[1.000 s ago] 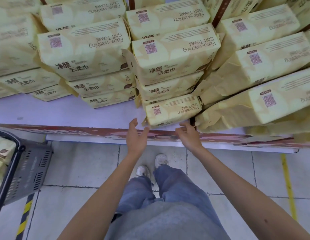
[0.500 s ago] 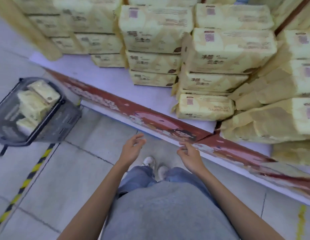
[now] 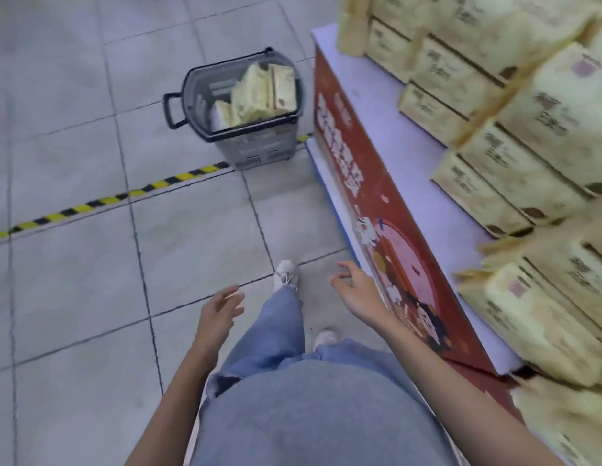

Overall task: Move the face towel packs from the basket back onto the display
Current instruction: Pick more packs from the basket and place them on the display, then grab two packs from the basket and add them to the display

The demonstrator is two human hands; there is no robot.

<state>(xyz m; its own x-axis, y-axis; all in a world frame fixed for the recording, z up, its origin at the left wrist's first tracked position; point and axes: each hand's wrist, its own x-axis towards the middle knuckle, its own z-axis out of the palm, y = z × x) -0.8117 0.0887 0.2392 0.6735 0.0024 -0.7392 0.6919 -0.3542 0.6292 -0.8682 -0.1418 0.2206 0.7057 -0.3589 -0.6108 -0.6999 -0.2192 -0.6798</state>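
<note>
face towel packs (image 3: 259, 92): pale yellow packs, several standing and leaning inside the basket, filling its right and far part; the print is too blurred to read.
basket (image 3: 259, 153): dark grey plastic, standing on the floor at the far middle of the scene, just beside the far left corner of the display.
basket handle (image 3: 170, 111): black loop jutting from the basket's left side.
display (image 3: 360, 183): low platform along the right side, with a red illustrated front panel and a pale lilac top.
stacked packs (image 3: 515, 176): the same pale yellow packs piled in several tiers on the display top, from far right to near right; the near ones are smeared by blur.
left hand (image 3: 217, 314): near middle, arm stretched forward and down over the floor; fingers relaxed and slightly spread, holding nothing.
right hand (image 3: 355, 287): arm reaching forward alongside the red panel; fingers loosely curved and spread, empty; close to the panel, contact cannot be told.
hands and basket: both hands are well apart from the basket.
legs: light blue jeans (image 3: 279, 331); a white shoe (image 3: 285, 275) is forward, between the two hands.
floor (image 3: 74, 95): grey tiles.
striped tape (image 3: 108, 200): yellow and black line running from the left edge to the basket's base.
</note>
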